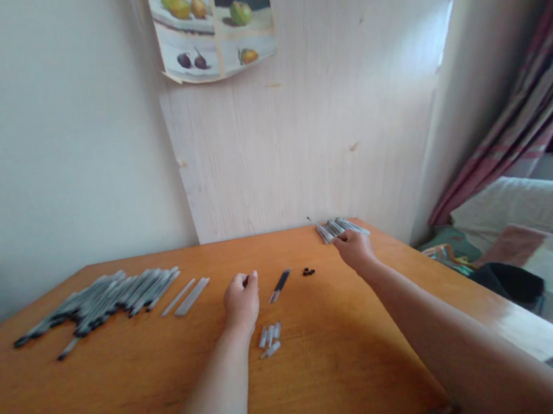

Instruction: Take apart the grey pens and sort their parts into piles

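My left hand (pixel 241 298) rests on the wooden table (pixel 128 393) with its fingers curled; a small dark piece shows at the fingertips. Just right of it lies a black and grey pen part (pixel 279 285), and a few small clear caps (pixel 270 339) lie by my wrist. My right hand (pixel 354 246) reaches to the far right corner and touches a bundle of grey pen tubes (pixel 340 227), fingers closed on them. A few tiny black bits (pixel 308 271) sit between my two hands.
A large heap of grey and black pens (pixel 101 299) covers the table's left side, with two loose clear tubes (pixel 187 296) beside it. A fruit poster (pixel 214 25) hangs on the wall. A bed with pillows (pixel 518 204) and a curtain stand to the right.
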The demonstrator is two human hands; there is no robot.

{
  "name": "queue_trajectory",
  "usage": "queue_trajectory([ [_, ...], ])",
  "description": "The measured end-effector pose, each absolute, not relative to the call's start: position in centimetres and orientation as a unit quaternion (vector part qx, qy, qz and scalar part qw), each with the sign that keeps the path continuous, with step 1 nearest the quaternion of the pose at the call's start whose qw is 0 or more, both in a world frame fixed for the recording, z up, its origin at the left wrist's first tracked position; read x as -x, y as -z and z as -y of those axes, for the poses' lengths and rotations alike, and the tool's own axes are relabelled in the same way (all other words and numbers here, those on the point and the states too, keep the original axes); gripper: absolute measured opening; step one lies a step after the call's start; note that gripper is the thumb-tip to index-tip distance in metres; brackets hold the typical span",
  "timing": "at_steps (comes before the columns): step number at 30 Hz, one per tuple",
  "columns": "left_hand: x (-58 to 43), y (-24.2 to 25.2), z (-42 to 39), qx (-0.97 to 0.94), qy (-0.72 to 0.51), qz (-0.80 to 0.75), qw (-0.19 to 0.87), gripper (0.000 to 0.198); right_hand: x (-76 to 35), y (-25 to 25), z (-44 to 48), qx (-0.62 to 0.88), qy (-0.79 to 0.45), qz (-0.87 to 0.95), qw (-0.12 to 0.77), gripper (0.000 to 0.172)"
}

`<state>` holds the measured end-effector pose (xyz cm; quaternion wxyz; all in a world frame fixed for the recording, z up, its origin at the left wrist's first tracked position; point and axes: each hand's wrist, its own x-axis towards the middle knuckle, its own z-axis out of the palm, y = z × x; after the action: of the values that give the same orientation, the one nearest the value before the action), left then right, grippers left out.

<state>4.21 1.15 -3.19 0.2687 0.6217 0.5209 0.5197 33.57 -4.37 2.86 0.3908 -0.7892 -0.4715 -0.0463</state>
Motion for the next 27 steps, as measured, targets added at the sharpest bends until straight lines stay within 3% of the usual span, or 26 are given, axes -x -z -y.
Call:
queue_trajectory([
  [12,-4.1,3.2,-1.3,-0.65,-0.485,-0.539,0.228,0.041,-38.6,-0.6,2.4,0.872,0.053,0.408,0.266,0.037],
  [27,-4.1,2.7,-0.6,-0.656,-0.471,-0.54,0.237,0.042,-39.1,0.6,-1.2,0.876,0.042,0.415,0.242,0.037],
])
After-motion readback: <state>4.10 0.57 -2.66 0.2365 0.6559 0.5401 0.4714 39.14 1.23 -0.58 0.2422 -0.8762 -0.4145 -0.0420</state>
